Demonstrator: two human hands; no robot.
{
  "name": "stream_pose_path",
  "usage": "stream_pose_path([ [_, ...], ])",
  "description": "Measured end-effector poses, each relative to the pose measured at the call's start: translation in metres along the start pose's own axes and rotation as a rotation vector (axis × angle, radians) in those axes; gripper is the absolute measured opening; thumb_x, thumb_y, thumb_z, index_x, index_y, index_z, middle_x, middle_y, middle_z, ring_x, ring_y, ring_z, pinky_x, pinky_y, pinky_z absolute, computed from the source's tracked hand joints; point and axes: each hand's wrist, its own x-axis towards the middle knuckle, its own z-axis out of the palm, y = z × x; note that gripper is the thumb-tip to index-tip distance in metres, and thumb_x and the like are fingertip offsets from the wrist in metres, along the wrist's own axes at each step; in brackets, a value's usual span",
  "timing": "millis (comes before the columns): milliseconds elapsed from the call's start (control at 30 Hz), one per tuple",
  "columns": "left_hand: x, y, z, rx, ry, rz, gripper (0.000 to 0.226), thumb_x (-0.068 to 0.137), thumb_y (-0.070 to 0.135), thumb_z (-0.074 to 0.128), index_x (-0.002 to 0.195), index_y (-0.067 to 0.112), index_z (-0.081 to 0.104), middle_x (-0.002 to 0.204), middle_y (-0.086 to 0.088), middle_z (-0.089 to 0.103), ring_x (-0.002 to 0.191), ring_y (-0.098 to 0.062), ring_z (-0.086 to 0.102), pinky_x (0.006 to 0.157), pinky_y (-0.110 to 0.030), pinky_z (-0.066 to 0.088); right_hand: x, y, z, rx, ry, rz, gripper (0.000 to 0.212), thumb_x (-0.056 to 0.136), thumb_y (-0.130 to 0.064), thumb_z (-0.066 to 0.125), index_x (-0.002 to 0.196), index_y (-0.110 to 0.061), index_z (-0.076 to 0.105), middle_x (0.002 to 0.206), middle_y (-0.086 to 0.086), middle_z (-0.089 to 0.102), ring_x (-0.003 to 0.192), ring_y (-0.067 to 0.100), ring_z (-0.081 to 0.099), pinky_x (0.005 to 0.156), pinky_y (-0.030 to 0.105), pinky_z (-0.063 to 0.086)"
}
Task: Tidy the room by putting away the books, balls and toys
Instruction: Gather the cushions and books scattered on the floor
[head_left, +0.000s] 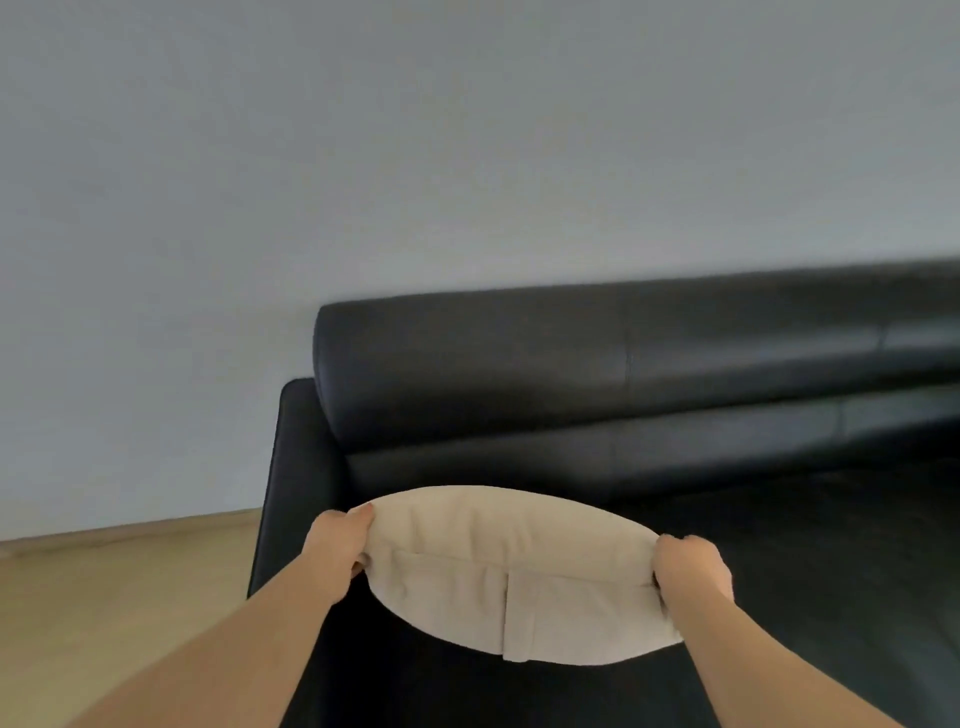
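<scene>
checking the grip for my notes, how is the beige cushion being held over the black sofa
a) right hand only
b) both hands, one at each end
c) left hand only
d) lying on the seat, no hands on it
b: the left hand and right hand each clutch one end of the cushion above the sofa.

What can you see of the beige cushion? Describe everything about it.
The beige cushion looks like soft plain fabric, plump and oval from this angle, with an overlapping flap seam on its near face. The left hand and right hand pinch its two ends, holding it level over the black sofa seat, near the armrest.
</scene>
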Motion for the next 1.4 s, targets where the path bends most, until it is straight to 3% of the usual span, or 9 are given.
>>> stream_pose_path([
  [200, 0.018, 0.017, 0.019, 0.079, 0.076, 0.157, 0.035, 0.097, 0.033, 0.043, 0.127, 0.013, 0.044, 0.111, -0.004, 0.055, 0.102, -0.022, 0.053, 0.084, -0.035, 0.045, 0.015, -0.056, 0.023, -0.748, 0.114, -0.654, 0.057, 0.093, -0.057, 0.036, 0.14, -0.024, 0.032, 0.145, 0.006, 0.034, 0.132, 0.027, 0.033, 0.108, 0.044, 0.028],
  [333, 0.023, 0.022, 0.02, -0.021, 0.062, 0.138, 0.032, 0.096, 0.027, 0.048, 0.124, 0.012, 0.048, 0.107, -0.005, 0.055, 0.099, -0.023, 0.054, 0.083, -0.036, 0.048, -0.002, -0.073, 0.044, -0.941, -0.293, -1.062, 0.075, 0.086, -0.067, 0.039, 0.148, -0.033, 0.013, 0.156, -0.009, 0.012, 0.143, 0.018, 0.016, 0.116, 0.041, 0.013],
  [433, 0.031, 0.034, 0.016, -0.094, -0.009, 0.116, 0.032, 0.095, 0.023, 0.052, 0.124, 0.01, 0.05, 0.108, -0.006, 0.056, 0.102, -0.025, 0.055, 0.092, -0.042, 0.049, -0.013, -0.071, 0.06, -1.069, -0.37, -1.187, 0.088, 0.077, -0.07, 0.047, 0.148, -0.033, 0.01, 0.155, -0.009, 0.013, 0.141, 0.02, 0.017, 0.113, 0.043, 0.016],
  [633, 0.018, 0.05, 0.012, -0.193, -0.313, 0.072, 0.009, 0.097, 0.01, 0.048, 0.101, 0.005, 0.055, 0.097, -0.01, 0.059, 0.089, -0.02, 0.058, 0.079, -0.033, 0.05, -0.009, -0.075, 0.064, -1.126, -0.264, -1.105, 0.052, 0.087, -0.053, 0.051, 0.128, -0.022, 0.039, 0.129, -0.001, 0.047, 0.121, 0.021, 0.043, 0.101, 0.035, 0.033],
  [833, 0.005, 0.033, -0.01, -0.214, -0.367, 0.104, 0.021, 0.096, 0.012, 0.051, 0.114, 0.003, 0.054, 0.105, -0.011, 0.058, 0.096, -0.023, 0.057, 0.077, -0.031, 0.05, -0.029, -0.066, 0.057, -1.033, -0.368, -1.0, 0.038, 0.092, -0.045, 0.051, 0.12, -0.02, 0.046, 0.12, 0.0, 0.055, 0.11, 0.021, 0.053, 0.086, 0.032, 0.042],
  [933, -0.01, 0.041, -0.008, -0.277, -0.472, 0.164, 0.023, 0.098, 0.014, 0.047, 0.117, 0.007, 0.057, 0.11, -0.009, 0.063, 0.108, -0.024, 0.058, 0.093, -0.036, 0.046, -0.035, -0.07, 0.043, -0.981, -0.34, -0.907, 0.031, 0.09, -0.047, 0.051, 0.109, -0.022, 0.047, 0.112, -0.002, 0.058, 0.104, 0.021, 0.056, 0.074, 0.03, 0.04],
  [1100, -0.037, 0.055, 0.013, -0.021, -0.453, 0.271, 0.032, 0.097, 0.021, 0.05, 0.128, 0.016, 0.049, 0.127, -0.001, 0.051, 0.119, -0.02, 0.05, 0.1, -0.038, 0.043, -0.038, -0.059, 0.007, -0.476, -0.281, -0.534, 0.019, 0.085, -0.038, 0.054, 0.073, -0.025, 0.048, 0.084, -0.002, 0.058, 0.084, 0.021, 0.058, 0.073, 0.033, 0.048],
  [1267, -0.062, 0.042, 0.029, 0.245, -0.559, 0.307, 0.01, 0.096, 0.027, 0.051, 0.106, 0.027, 0.054, 0.121, 0.003, 0.054, 0.104, -0.013, 0.054, 0.087, -0.031, 0.046, -0.048, -0.037, -0.007, 0.176, -0.263, 0.009, 0.025, 0.089, -0.017, 0.056, 0.108, -0.003, 0.049, 0.092, 0.016, 0.057, 0.083, 0.031, 0.057, 0.083, 0.044, 0.054],
  [1400, -0.073, 0.035, 0.018, 0.415, -0.664, 0.437, 0.03, 0.091, 0.034, 0.059, 0.121, 0.028, 0.055, 0.129, 0.004, 0.054, 0.113, -0.013, 0.052, 0.093, -0.028, 0.042, -0.073, -0.035, 0.005, 0.446, -0.385, 0.208, 0.013, 0.092, -0.009, 0.051, 0.082, -0.001, 0.047, 0.075, 0.018, 0.053, 0.065, 0.029, 0.057, 0.046, 0.034, 0.056],
])
